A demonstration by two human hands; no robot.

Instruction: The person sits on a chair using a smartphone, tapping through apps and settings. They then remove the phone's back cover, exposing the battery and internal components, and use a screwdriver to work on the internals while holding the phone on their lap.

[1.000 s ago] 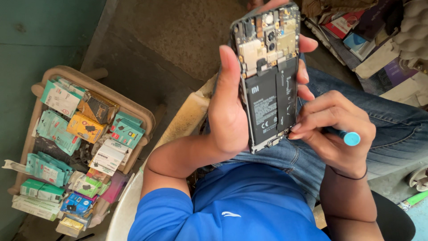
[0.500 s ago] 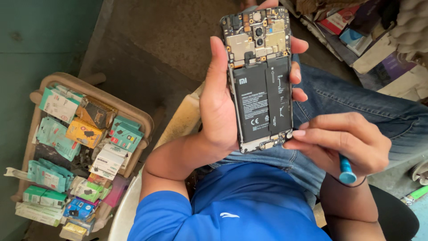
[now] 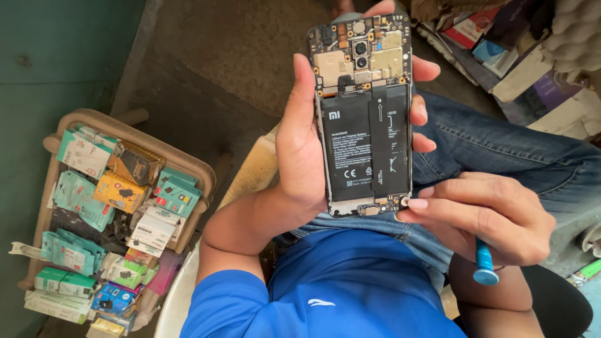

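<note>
Fingers of the right hand pinched at the bottom corner of the phone, while that same hand curled shut around a blue tool poking out below the palm. The left hand gripped the phone upright above the lap, back cover off, black battery and circuit board showing. Off to the left sat a tray crammed with small coloured boxes.
</note>
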